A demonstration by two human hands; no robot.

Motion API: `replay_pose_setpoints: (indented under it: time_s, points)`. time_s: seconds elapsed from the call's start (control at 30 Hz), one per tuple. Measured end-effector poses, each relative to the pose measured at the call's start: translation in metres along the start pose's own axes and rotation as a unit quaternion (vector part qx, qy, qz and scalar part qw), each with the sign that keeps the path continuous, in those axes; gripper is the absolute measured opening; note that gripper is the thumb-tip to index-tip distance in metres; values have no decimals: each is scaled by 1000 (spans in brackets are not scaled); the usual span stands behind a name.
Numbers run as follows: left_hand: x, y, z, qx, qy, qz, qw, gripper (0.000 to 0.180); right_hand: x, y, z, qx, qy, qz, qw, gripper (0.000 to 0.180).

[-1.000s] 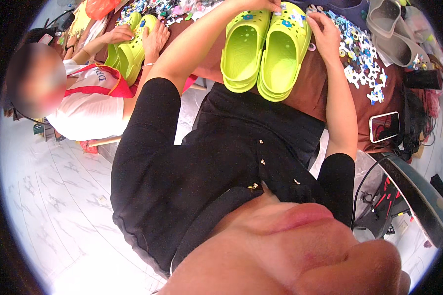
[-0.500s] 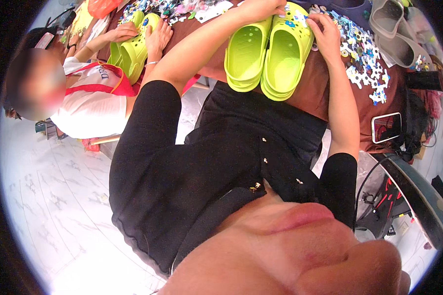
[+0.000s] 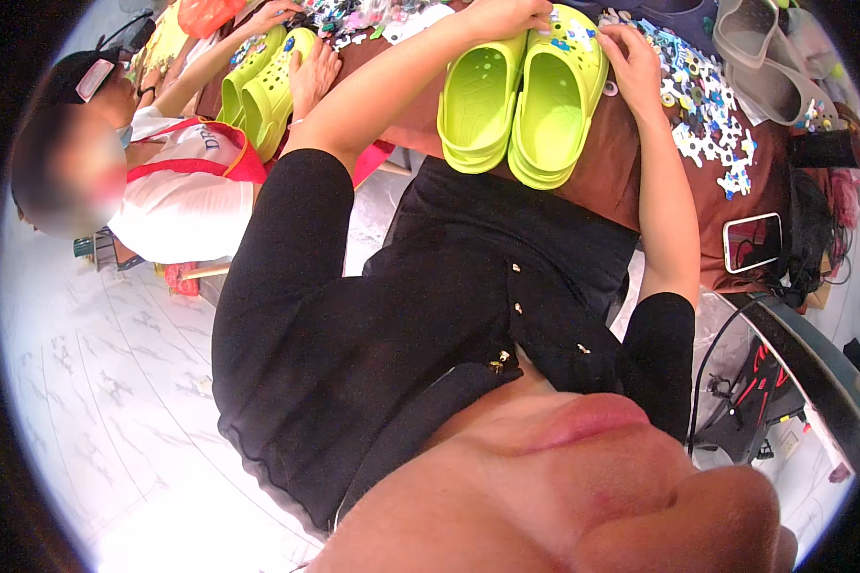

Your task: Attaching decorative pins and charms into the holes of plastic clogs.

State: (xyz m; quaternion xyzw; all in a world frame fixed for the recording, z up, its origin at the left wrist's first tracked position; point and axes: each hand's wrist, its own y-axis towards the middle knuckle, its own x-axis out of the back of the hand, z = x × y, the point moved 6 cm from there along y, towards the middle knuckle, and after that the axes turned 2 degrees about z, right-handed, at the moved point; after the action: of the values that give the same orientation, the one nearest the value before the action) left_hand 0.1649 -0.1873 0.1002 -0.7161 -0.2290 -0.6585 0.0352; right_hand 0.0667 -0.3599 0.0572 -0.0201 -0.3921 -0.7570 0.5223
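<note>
On the counter (image 3: 613, 143), the clogs (image 3: 550, 110) point toes away, likely for access; charms (image 3: 705, 119) spread rightward. The half-curled right hand (image 3: 634, 69) seemingly steadies one side; the left hand (image 3: 514, 15) bends over the toes, its grip unclear.

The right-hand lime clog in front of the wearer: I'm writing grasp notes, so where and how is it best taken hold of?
Likely by the heel wall of the clog, pinched inside and out, coming from the wearer's side. Its heel points toward the wearer and its opening faces up, while the left hand and right hand crowd the toe.
</note>
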Motion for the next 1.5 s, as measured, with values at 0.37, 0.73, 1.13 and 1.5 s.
replay_pose_setpoints:
  time_s: [0.37,0.73,1.13,1.5]
  points:
    - [13,-3,4,93,-192,-50,976,13,2,2,-1,1,2,-1,1000,20]
    - [7,-15,-3,-32,-19,-19,999,16,8,6,1,-3,1,-14,1000,22]
    - [-16,-6,-17,-46,160,168,972,22,14,-2,-10,-53,-29,-52,997,16]
    - [18,-42,-12,93,-158,-85,979,29,23,-9,-26,-53,-41,-73,995,14]
